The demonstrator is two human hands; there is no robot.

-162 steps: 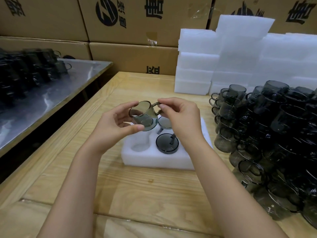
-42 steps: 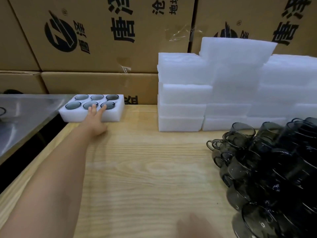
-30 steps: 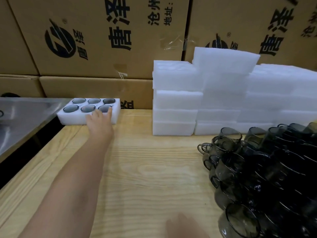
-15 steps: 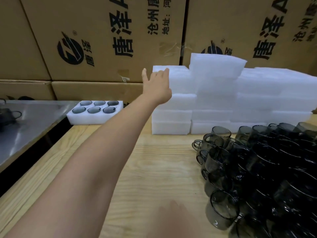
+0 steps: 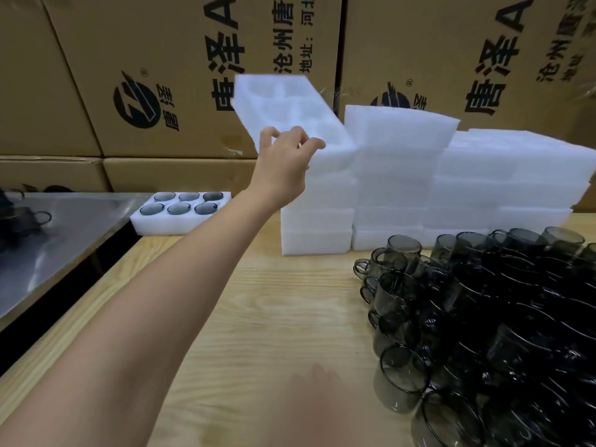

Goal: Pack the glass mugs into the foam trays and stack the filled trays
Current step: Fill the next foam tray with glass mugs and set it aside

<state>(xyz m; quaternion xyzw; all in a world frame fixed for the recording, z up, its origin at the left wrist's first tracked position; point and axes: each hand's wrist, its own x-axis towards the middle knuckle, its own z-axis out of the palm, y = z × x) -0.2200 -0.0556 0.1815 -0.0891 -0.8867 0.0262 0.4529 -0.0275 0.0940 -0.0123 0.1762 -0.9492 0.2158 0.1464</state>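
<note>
My left hand (image 5: 283,162) reaches far forward and grips the near edge of an empty white foam tray (image 5: 290,104), which is lifted and tilted above the stack of empty foam trays (image 5: 451,195). A filled foam tray (image 5: 167,225) holding several dark glass mugs lies at the far left of the wooden table (image 5: 274,317). A big pile of smoky glass mugs (image 5: 483,317) covers the right side. My right hand (image 5: 316,395) lies blurred and low on the table near the bottom edge, holding nothing.
Cardboard boxes (image 5: 161,59) form a wall behind the table. A metal table (image 5: 64,246) with more dark mugs stands to the left, across a dark gap. Bare wood lies between my arms and the foam stack.
My left hand left the filled tray at the far left, swung right to the foam stack and has lifted the top empty tray, now tilted. The right hand stayed low on the table.
</note>
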